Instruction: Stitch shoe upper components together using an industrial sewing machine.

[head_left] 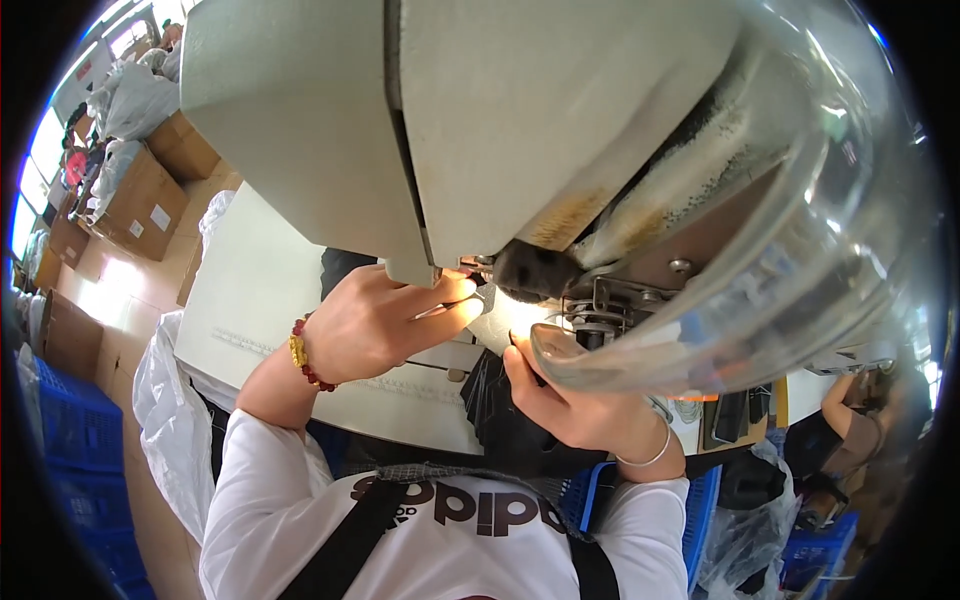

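Note:
A pale sewing machine (480, 120) fills the upper middle, its lamp lighting the small work area under the head. My left hand (375, 320), with a red bead bracelet on its wrist, reaches in from the left. Its thumb and forefinger are pinched together beside the needle area, on something thin that I cannot make out. My right hand (575, 400) is curled closed on the near right side, at the upper edge of black cloth (500, 405) hanging toward my lap. A clear curved plastic shield (700, 340) covers part of its fingers.
The white machine table (260, 270) extends left, with crumpled plastic sheeting (165, 400) at its edge. Blue crates (85, 430) and cardboard boxes (140, 205) stand on the floor at left. On the right, another person's arm (838, 405) shows near a clear plastic bag (745, 530).

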`<state>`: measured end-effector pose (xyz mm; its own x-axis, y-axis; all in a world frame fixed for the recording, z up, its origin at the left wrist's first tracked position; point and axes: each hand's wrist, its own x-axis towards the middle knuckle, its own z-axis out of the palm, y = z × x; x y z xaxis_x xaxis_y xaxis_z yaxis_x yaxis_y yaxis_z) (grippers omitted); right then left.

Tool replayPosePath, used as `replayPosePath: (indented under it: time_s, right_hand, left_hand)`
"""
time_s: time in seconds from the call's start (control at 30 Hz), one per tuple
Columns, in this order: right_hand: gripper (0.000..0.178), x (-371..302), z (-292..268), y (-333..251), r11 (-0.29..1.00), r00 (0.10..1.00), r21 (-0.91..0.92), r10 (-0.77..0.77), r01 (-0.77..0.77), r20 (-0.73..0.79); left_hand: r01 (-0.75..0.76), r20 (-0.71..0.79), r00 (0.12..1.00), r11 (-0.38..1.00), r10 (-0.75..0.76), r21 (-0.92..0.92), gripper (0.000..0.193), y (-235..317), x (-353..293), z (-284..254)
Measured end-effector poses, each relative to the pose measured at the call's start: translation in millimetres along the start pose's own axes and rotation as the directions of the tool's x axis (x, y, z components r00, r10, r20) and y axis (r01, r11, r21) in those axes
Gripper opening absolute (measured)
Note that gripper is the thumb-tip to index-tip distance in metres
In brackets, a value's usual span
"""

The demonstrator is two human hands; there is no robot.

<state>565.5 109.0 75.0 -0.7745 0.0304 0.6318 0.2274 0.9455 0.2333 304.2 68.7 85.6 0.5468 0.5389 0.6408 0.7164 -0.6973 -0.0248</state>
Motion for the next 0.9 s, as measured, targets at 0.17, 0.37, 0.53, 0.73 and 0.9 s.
replayPosePath:
  time_s: [0.17,0.37,0.53,0.73,0.9]
  right_hand:
    - [0.03,-23,12,5,0.947,0.977,-0.286,-0.095,0.149,0.193]
    - [0.029,-16,12,5,0.972,0.978,-0.215,-0.055,0.099,0.201]
    - [0.026,-1,6,7,0.996,0.991,-0.09,0.028,-0.016,0.134]
    - [0.02,4,7,10,0.995,0.995,-0.069,0.078,-0.074,0.066]
    - [0.019,-2,15,16,0.988,0.997,-0.151,0.035,-0.023,0.072]
  left_hand:
    - [0.001,-0.108,0.994,1.0,0.001,0.015,0.028,-6,-1,11]
    - [0.136,-0.097,0.984,0.981,-0.15,-0.14,0.029,-11,-3,21]
    - [0.056,-0.105,0.993,0.998,-0.058,-0.022,0.03,-15,1,20]
    - [0.039,-0.092,0.995,0.995,-0.048,-0.092,0.029,-20,-3,18]
    - [0.048,-0.136,0.989,0.995,-0.061,-0.093,0.024,-17,0,19]
